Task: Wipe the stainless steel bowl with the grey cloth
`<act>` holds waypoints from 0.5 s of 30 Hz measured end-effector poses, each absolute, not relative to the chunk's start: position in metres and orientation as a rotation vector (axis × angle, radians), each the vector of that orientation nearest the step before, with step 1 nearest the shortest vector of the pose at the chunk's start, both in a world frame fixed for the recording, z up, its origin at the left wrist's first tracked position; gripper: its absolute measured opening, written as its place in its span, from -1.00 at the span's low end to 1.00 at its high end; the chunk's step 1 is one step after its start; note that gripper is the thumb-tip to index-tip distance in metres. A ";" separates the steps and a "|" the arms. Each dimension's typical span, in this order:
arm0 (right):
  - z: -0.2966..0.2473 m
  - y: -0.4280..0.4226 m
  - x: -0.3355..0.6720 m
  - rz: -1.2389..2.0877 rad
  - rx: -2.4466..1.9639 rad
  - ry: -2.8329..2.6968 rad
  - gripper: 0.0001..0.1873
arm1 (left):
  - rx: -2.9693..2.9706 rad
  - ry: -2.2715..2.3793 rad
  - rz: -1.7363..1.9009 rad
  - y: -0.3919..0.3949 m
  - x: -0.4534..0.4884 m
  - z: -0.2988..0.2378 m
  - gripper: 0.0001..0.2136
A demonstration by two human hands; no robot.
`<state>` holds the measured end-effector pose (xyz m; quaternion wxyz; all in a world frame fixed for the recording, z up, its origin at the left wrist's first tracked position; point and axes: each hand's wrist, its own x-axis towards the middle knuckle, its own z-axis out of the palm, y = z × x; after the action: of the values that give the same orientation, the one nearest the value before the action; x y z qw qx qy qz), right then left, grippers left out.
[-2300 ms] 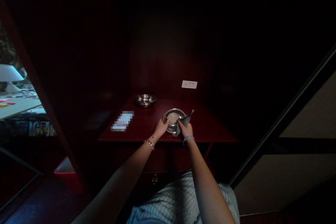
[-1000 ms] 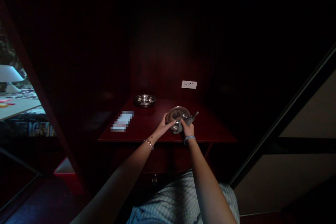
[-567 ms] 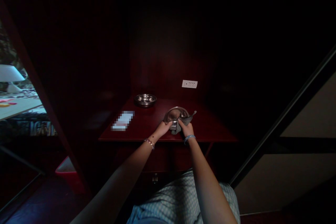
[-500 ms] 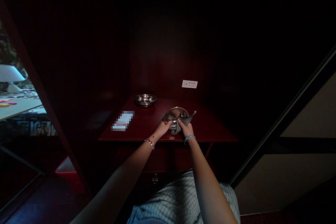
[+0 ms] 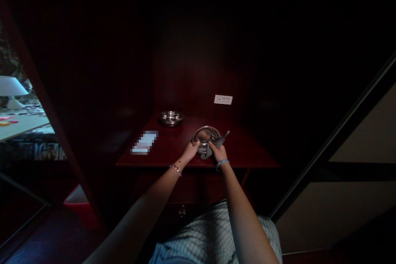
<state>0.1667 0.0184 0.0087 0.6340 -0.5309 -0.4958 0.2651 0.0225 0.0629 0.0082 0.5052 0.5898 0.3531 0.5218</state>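
Left hand (image 5: 190,151) grips one round silvery metal bowl (image 5: 203,134) at its left rim; right hand (image 5: 219,152) pinches one grey cloth (image 5: 219,142) against its right side. Bowl: over near middle of dark-red wooden tabletop (image 5: 244,148). Far left: stacked silvery bowls (image 5: 171,119), count unclear.

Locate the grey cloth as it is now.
In the head view, the grey cloth is just right of centre, in the right hand, against the near right side of the metal bowl, below the white wall socket.
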 end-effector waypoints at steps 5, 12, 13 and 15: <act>0.008 0.020 0.167 0.597 -1.209 -1.122 -0.57 | 1.391 0.830 1.295 0.063 0.024 0.009 -0.93; 0.007 0.020 0.168 0.555 -1.205 -1.130 -0.57 | 1.325 0.837 1.328 0.065 0.026 0.010 -0.90; 0.007 0.020 0.168 0.550 -1.207 -1.128 -0.58 | 1.317 0.838 1.331 0.065 0.026 0.010 -0.89; 0.007 0.020 0.168 0.543 -1.208 -1.124 -0.58 | 1.305 0.829 1.333 0.065 0.026 0.011 -0.88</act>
<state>0.1675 0.0196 0.0069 0.6458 -0.5310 -0.4940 0.2388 0.0259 0.0646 0.0109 0.5228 0.5448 0.3461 0.5568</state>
